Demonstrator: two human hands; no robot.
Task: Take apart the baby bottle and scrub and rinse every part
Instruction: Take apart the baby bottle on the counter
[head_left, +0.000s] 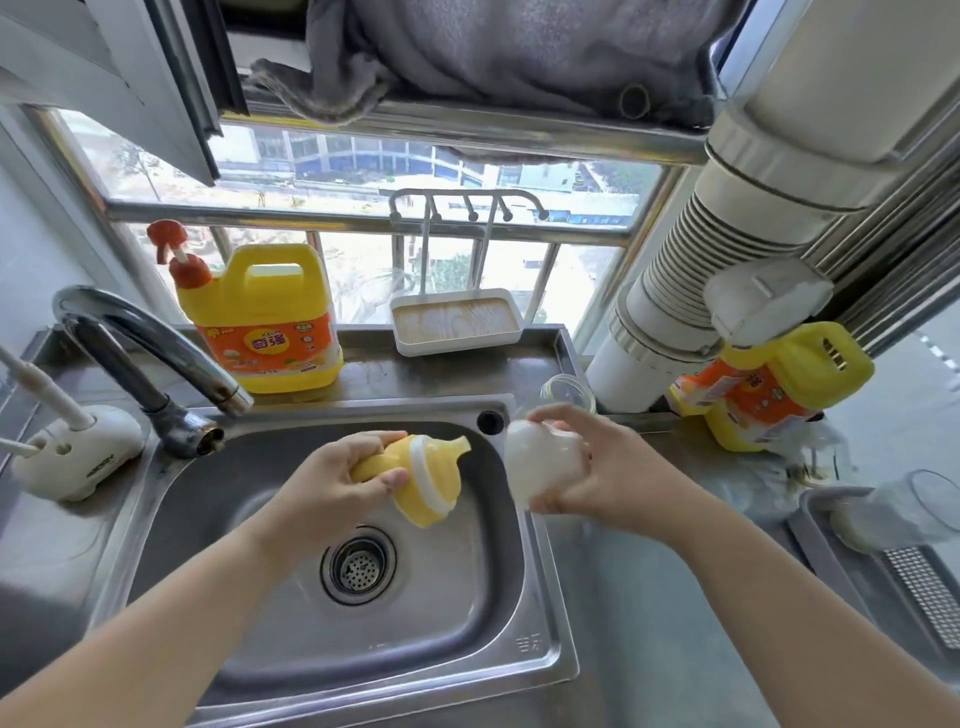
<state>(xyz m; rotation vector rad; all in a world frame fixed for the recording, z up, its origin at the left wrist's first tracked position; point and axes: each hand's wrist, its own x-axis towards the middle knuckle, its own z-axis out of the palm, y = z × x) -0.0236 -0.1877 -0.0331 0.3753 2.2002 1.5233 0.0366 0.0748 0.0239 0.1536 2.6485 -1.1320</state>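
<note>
Over the steel sink (171, 499), my left hand (337, 480) grips a yellow bottle top with a white ring and handles (428, 483), tilted on its side. My right hand (592, 462) holds the milky white bottle body (530, 462) above the sink's right rim. The two parts are apart, about a hand's width from each other. A clear round cap (566, 392) lies on the ledge behind my right hand.
The faucet (145, 343) arches over the sink's left side; no water is visible. A yellow detergent jug (265, 322) and a white tray rack (457, 322) stand on the back ledge. A second yellow jug (763, 395) and a drying tray (883, 551) sit at right.
</note>
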